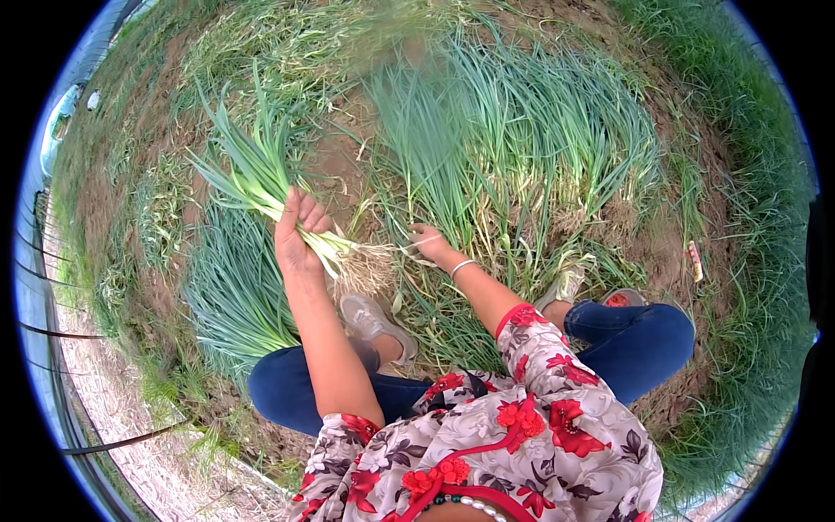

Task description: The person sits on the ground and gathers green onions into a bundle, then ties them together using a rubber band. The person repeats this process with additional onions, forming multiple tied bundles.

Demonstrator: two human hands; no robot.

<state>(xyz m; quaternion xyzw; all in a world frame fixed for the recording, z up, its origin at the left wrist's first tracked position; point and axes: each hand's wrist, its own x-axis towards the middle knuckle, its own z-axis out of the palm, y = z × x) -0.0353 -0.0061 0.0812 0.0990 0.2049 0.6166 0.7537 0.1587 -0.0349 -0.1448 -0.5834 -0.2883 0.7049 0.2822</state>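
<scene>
My left hand [300,228] grips a bunch of leek-like greens [258,163] around the pale stems. Its leaves point up and left, and the tangled roots [368,266] hang toward my right hand. Close to those roots, my right hand [430,243] has its fingers drawn together on a thin pale strip of leaf [401,248]. The fingertips are partly hidden. Beyond the right hand spreads a large stand of the same greens [522,124], with dry leaves and roots at its base. Another heap of greens [241,293] lies left of my left forearm.
Cut leaves and weeds [450,320] litter the soil between my shoes [375,320]. A small red-and-white packet [696,261] lies on the bare soil at right. Tall grass [763,274] borders the right side; plastic sheeting [39,261] with dark hoops curves along the left.
</scene>
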